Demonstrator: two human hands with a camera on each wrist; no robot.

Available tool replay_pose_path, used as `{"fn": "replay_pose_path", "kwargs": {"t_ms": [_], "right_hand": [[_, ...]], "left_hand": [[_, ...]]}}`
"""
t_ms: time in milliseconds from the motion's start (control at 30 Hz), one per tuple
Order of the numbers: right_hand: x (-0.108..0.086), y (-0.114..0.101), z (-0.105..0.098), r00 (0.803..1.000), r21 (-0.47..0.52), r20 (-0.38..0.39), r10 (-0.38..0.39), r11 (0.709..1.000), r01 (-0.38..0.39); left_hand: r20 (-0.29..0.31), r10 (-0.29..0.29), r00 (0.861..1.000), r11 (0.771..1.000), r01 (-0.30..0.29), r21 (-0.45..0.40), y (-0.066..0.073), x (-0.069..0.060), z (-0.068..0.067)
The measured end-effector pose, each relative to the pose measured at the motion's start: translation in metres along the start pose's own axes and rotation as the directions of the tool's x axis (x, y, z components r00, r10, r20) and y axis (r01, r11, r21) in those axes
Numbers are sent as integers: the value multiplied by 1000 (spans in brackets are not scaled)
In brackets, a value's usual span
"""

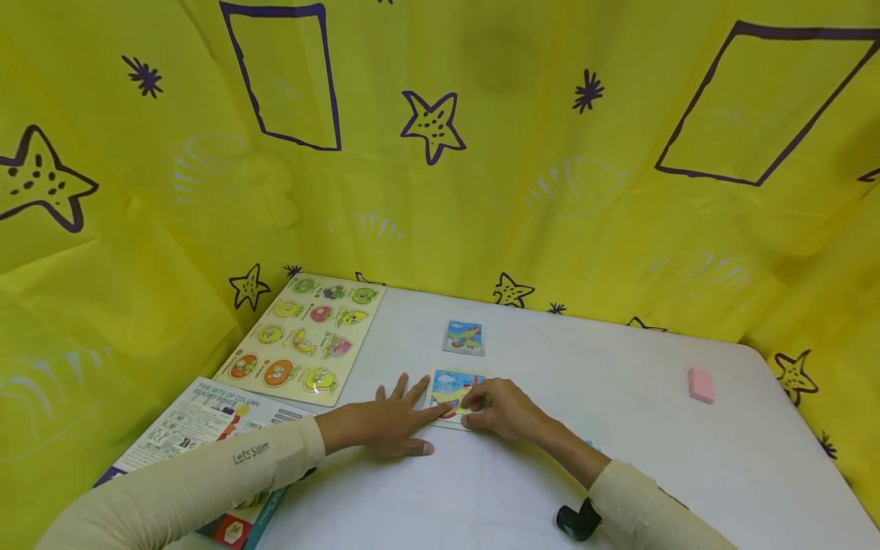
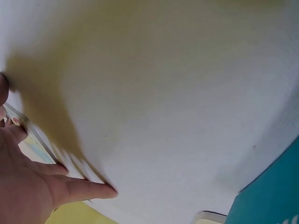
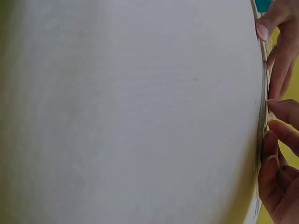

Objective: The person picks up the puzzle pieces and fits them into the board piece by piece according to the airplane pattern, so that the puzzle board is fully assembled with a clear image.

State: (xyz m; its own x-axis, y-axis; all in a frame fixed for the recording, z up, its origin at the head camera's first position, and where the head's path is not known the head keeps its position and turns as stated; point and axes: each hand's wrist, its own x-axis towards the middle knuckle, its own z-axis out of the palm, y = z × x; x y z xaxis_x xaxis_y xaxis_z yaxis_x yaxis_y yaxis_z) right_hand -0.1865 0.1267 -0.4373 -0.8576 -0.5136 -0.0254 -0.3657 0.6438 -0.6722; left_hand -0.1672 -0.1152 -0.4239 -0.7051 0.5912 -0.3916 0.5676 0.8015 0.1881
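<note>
A small airplane picture puzzle (image 1: pixel 443 387) with a pale border lies flat on the white table. My left hand (image 1: pixel 388 418) rests beside it with fingers spread, the index fingertip touching the picture's lower part; the left wrist view shows those straight fingers (image 2: pixel 88 190) along the table. My right hand (image 1: pixel 507 409) covers the puzzle's right side, thumb and index finger pinching there with the other fingers curled. Whether they grip a loose piece or the board cannot be told. In the right wrist view both hands meet at the board's thin edge (image 3: pixel 262 112).
A smaller airplane picture card (image 1: pixel 464 338) lies behind the puzzle. To the left are a fruit board (image 1: pixel 319 313) and a printed box (image 1: pixel 199 416). A pink block (image 1: pixel 701 384) stands at the right, and a black object (image 1: pixel 576 522) near my right sleeve. A yellow curtain (image 1: pixel 440 206) surrounds the table.
</note>
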Motion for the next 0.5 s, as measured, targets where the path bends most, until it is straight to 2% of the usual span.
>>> {"fn": "replay_pose_path", "kwargs": {"t_ms": [300, 500], "right_hand": [[-1, 0, 1, 999, -12, -32, 7, 1000, -7], [-4, 3, -1, 999, -45, -21, -29, 999, 28]], "left_hand": [[-17, 1, 1000, 1000, -1, 6, 1, -1, -2], [-17, -3, 1000, 1000, 3, 5, 3, -1, -1]]}}
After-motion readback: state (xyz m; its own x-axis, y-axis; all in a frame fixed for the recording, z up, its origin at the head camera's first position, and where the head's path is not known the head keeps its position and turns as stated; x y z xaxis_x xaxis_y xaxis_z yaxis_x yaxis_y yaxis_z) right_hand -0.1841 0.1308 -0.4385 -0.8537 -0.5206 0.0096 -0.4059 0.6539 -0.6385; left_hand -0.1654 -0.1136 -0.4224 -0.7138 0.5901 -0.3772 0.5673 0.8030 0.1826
